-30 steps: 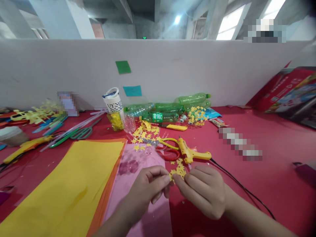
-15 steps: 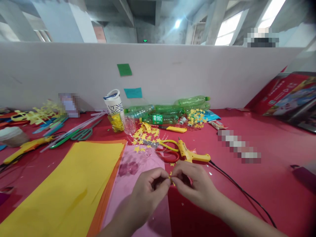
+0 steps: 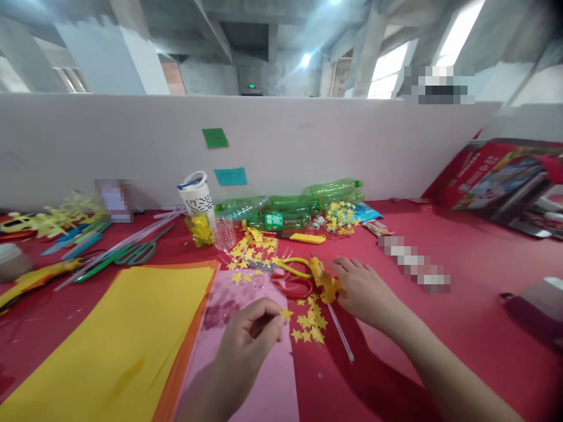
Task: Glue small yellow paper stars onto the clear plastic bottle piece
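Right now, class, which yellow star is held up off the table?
The single yellow star at the fingertips of the left hand; the loose stars just beyond it lie on the red table.

From where I stand, the person's left hand (image 3: 246, 340) sits toward six to seven o'clock, its thumb (image 3: 267, 340) and forefinger (image 3: 266, 307) closed in a pinch aimed at about two, the other fingers tucked beneath. The bare left forearm (image 3: 204, 395) comes up from seven. The right hand (image 3: 363, 290) is well apart, toward four, back upward, fingers together and gently bent toward ten, some tips hard to see. The bare right forearm (image 3: 444, 360) slants in from four, the wrist nearly straight.
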A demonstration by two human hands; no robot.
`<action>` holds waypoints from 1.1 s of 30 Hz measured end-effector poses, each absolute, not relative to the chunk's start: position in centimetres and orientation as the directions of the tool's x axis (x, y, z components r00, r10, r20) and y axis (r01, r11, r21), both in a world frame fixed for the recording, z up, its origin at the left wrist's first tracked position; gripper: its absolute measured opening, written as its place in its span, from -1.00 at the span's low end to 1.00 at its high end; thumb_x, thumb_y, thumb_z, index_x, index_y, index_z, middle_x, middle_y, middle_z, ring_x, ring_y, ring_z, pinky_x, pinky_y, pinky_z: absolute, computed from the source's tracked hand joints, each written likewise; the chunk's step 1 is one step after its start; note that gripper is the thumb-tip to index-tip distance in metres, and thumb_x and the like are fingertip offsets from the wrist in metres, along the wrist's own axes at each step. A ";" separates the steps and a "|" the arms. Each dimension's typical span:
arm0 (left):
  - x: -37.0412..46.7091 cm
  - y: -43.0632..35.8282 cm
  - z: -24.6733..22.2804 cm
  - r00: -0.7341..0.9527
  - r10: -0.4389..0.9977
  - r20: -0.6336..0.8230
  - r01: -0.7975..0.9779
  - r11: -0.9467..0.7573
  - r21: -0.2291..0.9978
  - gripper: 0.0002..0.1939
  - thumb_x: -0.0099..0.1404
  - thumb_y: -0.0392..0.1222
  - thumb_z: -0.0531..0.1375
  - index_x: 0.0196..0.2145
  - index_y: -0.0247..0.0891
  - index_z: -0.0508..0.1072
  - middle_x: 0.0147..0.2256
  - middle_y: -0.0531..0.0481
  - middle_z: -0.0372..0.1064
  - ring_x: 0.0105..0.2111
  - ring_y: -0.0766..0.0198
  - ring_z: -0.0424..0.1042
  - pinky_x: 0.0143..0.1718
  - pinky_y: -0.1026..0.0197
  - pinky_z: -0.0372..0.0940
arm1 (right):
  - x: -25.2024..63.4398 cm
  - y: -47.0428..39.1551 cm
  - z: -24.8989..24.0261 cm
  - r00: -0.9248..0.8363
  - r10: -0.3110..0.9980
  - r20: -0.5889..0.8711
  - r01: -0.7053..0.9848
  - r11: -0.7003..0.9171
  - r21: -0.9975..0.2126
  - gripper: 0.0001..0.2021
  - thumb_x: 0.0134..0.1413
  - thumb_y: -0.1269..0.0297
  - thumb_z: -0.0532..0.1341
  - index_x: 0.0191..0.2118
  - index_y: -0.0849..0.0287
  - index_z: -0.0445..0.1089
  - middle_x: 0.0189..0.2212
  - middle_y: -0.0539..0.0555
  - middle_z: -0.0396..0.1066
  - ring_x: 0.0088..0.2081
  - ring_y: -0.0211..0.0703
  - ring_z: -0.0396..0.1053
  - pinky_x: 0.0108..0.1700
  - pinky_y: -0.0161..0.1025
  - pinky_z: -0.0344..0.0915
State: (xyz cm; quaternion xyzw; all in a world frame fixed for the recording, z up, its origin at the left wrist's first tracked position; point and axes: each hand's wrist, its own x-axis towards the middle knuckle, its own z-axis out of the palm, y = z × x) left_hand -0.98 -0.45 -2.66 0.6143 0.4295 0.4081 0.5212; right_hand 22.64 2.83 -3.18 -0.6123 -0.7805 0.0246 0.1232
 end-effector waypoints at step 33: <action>-2.5 0.6 -2.5 0.068 0.984 0.164 0.212 -0.175 0.962 -0.84 0.28 -0.14 0.12 -0.43 -0.22 0.38 -0.56 0.15 0.14 -0.54 0.41 0.14 -0.52 0.37 0.07 | 19.7 -2.5 -5.9 0.019 0.990 0.141 0.379 0.124 -0.917 -0.45 -0.11 -0.12 0.27 -0.02 0.08 0.34 -0.13 0.21 0.41 -0.14 0.11 0.43 -0.23 -0.02 0.46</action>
